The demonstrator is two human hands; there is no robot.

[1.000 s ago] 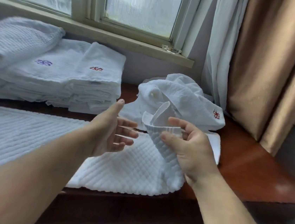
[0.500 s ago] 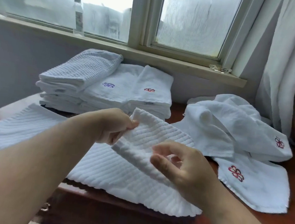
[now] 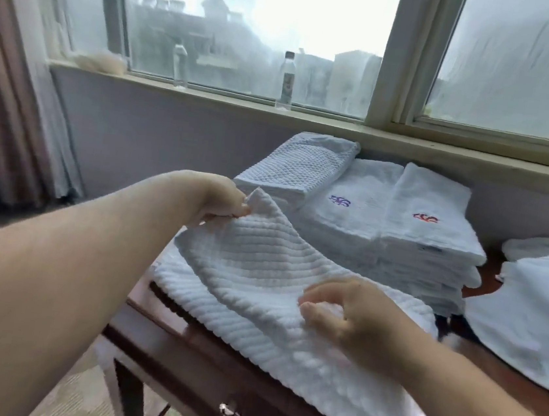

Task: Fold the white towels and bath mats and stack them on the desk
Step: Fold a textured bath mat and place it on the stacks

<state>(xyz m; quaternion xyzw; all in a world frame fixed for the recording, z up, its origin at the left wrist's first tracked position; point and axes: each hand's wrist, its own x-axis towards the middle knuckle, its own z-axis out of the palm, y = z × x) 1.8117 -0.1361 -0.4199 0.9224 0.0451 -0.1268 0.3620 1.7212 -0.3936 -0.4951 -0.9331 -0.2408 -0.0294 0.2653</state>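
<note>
A white ribbed bath mat (image 3: 259, 267) lies folded over on itself across the dark wooden desk (image 3: 189, 338). My left hand (image 3: 222, 202) pinches its far corner and holds it lifted above the desk's left end. My right hand (image 3: 353, 316) grips the mat's near edge, fingers curled into the cloth. Behind the mat stands a stack of folded white towels (image 3: 397, 228) with a purple and a red embroidered mark, and a folded waffle mat (image 3: 301, 166) on top at its left.
Loose unfolded white towels (image 3: 535, 306) lie on the desk at the right. Two clear bottles (image 3: 287, 79) stand on the window sill. A curtain (image 3: 13, 82) hangs at the left. A drawer with a metal pull (image 3: 230, 415) sits under the desk's front edge.
My left hand has taken hold of the mat's corner and both hands have carried the folded half leftward over the rest of the mat. The view has swung left.
</note>
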